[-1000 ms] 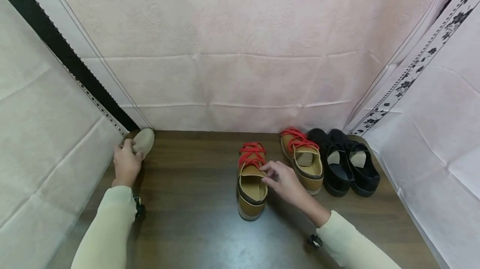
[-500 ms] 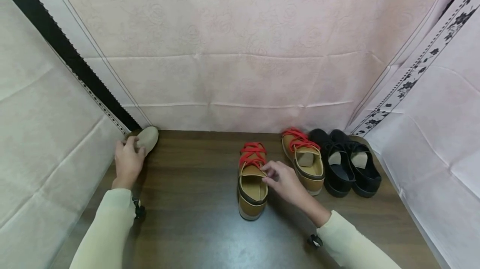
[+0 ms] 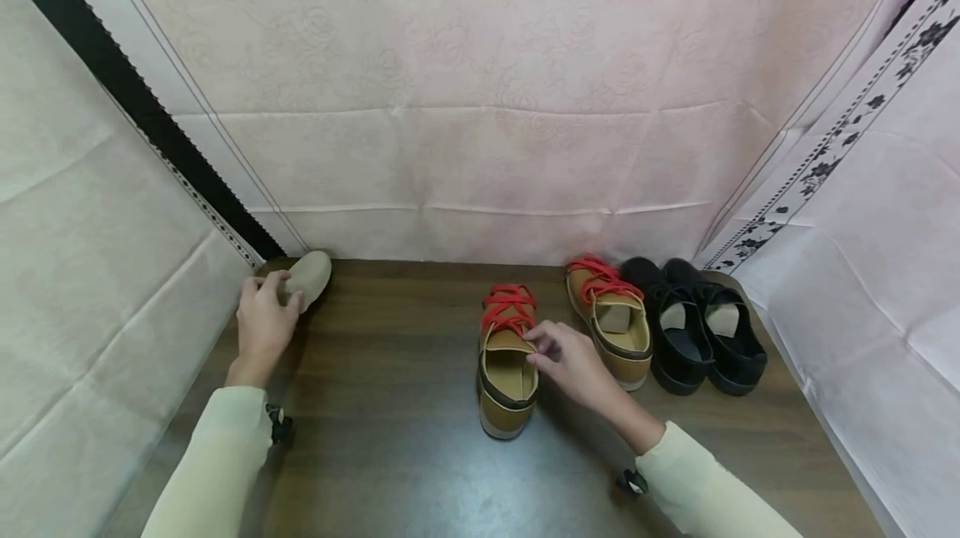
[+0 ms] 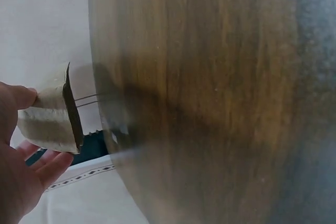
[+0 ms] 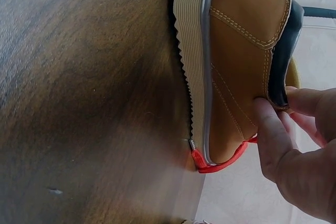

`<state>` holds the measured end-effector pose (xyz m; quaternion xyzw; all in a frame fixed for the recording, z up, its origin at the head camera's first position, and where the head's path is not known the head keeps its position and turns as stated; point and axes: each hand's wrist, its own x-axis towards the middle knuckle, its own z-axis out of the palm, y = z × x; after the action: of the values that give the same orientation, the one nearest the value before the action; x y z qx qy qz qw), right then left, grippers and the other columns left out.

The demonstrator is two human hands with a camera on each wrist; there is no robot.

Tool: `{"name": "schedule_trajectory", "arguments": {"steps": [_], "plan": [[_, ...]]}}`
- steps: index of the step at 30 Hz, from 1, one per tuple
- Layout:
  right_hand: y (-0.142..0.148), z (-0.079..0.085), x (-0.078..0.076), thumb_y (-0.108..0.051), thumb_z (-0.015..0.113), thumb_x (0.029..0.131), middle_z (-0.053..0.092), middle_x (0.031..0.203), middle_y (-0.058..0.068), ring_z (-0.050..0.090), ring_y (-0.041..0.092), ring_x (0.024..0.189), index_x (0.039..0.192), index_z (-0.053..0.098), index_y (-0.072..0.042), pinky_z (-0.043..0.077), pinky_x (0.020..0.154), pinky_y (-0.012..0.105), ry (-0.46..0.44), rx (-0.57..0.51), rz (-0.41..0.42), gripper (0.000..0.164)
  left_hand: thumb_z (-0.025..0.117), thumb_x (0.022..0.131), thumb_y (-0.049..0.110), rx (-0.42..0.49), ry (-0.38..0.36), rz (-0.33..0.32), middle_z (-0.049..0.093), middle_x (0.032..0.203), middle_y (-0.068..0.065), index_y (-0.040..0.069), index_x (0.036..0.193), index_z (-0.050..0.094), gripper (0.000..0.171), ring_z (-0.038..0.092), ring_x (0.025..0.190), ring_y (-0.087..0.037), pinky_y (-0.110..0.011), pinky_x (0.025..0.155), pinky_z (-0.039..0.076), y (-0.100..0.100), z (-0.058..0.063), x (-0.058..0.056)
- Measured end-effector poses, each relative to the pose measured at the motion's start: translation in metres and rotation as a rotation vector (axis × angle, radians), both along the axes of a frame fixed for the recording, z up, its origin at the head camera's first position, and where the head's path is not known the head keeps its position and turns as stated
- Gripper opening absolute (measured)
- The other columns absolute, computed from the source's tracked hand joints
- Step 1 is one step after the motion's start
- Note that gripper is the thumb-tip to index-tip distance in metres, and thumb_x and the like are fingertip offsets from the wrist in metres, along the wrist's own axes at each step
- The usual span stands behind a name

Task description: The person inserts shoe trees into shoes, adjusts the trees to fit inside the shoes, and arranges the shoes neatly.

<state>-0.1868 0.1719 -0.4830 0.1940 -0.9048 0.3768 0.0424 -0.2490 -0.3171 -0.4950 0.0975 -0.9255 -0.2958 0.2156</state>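
In the head view, my left hand [image 3: 266, 321] pinches a pale beige shoe insert [image 3: 311, 273] near the back left corner of the wooden surface. The left wrist view shows this insert [image 4: 50, 119] as a curved, cardboard-like piece between thumb and fingers, held above the surface. My right hand [image 3: 573, 363] pinches the right edge of the opening of a tan shoe [image 3: 501, 415] with red laces, whose inside shows bare lining. Seen from the right wrist, the shoe [image 5: 231, 72] stands on its ridged sole, with thumb and fingers at its dark collar.
A second tan shoe [image 3: 628, 367] with red laces stands at the right, a pale insert inside. Beside it are two black shoes [image 3: 678, 371], also with pale inserts. Patterned white cloth [image 3: 480, 146] walls the back and both sides of the wooden surface [image 3: 375, 405].
My left hand has moved a little to the right with the insert, away from the left cloth. The right hand keeps its grip on the tan shoe, which stays in place.
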Motion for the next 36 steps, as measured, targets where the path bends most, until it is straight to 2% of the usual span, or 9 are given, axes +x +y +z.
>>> {"name": "schedule_trajectory", "arguments": {"steps": [12,21,36], "plan": [[0.001,0.001,0.001,-0.01,0.083,0.088,0.063,0.087,-0.005,0.062,0.009,0.083,0.109,0.072,-0.019,0.057,0.078,0.03,-0.008,0.004,0.002,0.026,0.071,0.097,0.014,-0.031,0.045,-0.038,0.051,0.127,-0.03,0.007,0.134,0.063,0.038,0.057,0.106,-0.054,-0.068,0.088,0.048,0.016,0.007,0.014],[0.002,0.002,0.002,-0.01,0.084,0.087,0.063,0.086,-0.006,0.062,0.009,0.082,0.108,0.072,-0.019,0.057,0.077,0.029,0.001,0.003,0.001,0.026,0.075,0.094,0.01,-0.049,0.116,-0.08,0.053,0.122,-0.03,0.005,0.129,0.066,0.036,0.059,0.104,-0.052,-0.068,0.086,0.048,0.032,0.01,0.025],[0.001,0.002,-0.001,-0.011,0.082,0.088,0.062,0.087,-0.005,0.062,0.009,0.083,0.11,0.072,-0.017,0.056,0.076,0.029,0.002,0.011,0.014,0.024,0.078,0.091,0.007,-0.09,0.194,-0.182,0.054,0.121,-0.027,0.005,0.125,0.068,0.035,0.061,0.096,-0.045,-0.061,0.08,0.051,0.054,0.029,0.046]]}}
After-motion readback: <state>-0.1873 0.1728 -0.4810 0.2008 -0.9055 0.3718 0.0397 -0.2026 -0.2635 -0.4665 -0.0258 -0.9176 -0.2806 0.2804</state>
